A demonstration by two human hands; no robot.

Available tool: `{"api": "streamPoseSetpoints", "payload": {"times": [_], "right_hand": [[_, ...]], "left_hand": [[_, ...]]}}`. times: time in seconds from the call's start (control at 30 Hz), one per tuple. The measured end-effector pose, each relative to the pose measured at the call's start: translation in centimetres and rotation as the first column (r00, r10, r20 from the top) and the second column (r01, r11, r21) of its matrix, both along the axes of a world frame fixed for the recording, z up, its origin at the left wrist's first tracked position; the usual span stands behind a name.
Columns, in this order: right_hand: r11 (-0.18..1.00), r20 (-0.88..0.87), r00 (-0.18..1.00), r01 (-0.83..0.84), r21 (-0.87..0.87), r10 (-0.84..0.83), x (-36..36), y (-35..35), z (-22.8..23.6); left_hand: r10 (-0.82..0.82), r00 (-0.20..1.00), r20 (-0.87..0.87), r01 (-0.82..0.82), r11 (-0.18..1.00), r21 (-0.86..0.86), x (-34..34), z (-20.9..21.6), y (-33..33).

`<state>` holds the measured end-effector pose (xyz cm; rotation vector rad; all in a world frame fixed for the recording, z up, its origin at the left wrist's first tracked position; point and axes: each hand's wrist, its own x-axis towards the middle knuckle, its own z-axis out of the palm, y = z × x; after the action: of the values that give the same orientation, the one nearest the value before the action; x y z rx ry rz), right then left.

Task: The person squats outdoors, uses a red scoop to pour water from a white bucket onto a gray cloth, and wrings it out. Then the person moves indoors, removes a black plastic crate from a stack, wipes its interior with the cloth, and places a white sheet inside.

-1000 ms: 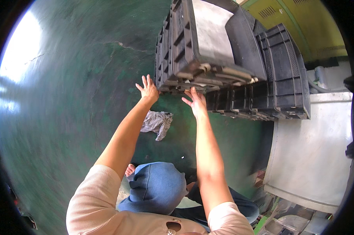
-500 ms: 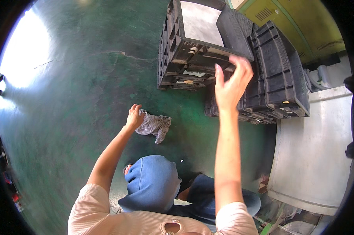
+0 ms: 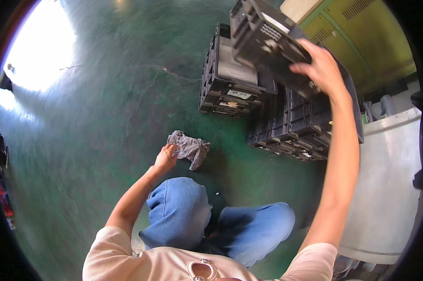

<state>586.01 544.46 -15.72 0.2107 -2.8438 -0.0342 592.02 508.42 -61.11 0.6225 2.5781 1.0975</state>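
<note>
Up at the right, my right hand [image 3: 326, 68] grips the near rim of a black plastic crate [image 3: 263, 44], fingers over the edge and thumb on its outer face. The crate is tilted and raised above a stack of black crates [image 3: 237, 91]; a white sheet shows inside it. My left hand [image 3: 166, 158] is low above the floor, its fingers loosely bent, overlapping the left edge of a crumpled grey striped cloth [image 3: 192, 149]. The cloth appears to lie on the floor, and no firm grip on it shows.
Another group of black crates [image 3: 279, 129] stands right of the first stack. Behind are yellow-green metal cabinets [image 3: 356, 33]. A pale metal panel [image 3: 380, 187] lines the right side. My bent knees [image 3: 178, 210] are close below the cloth on the green floor [image 3: 94, 140].
My right hand has moved right and taken hold of the top crate, which is now lifted and tipped off its stack. My left hand has come slightly nearer to me, beside the cloth.
</note>
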Motion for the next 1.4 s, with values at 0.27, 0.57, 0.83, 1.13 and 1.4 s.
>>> {"api": "streamPoseSetpoints", "payload": {"times": [0.27, 0.57, 0.83, 1.13, 1.4], "right_hand": [[0.975, 0.311, 0.934, -0.124, -0.185, 0.178, 19.4, -0.7, 5.9], [0.874, 0.671, 0.673, 0.075, -0.481, 0.312, 19.5, -3.0, -4.5], [0.943, 0.502, 0.836, -0.05, -0.33, 0.22, 19.1, -2.9, -15.3], [0.926, 0.463, 0.848, -0.079, -0.369, 0.257, 22.2, -1.2, -22.7], [0.925, 0.44, 0.849, -0.136, -0.355, 0.293, 24.8, 0.3, -23.7]], "left_hand": [[-0.012, 0.998, -0.055, 0.018, 0.995, 0.1, -6.0, 2.6, 2.0], [-0.069, 0.997, 0.031, 0.063, 0.982, 0.181, -7.6, 0.7, 6.2], [0.097, 0.951, 0.294, -0.105, 0.994, 0.009, -2.0, -3.3, 0.5], [-0.22, 0.968, -0.116, 0.184, 0.947, -0.263, 0.8, -2.2, 4.8], [-0.429, 0.873, -0.233, 0.373, 0.894, -0.249, -3.1, -4.3, 7.4]]}}
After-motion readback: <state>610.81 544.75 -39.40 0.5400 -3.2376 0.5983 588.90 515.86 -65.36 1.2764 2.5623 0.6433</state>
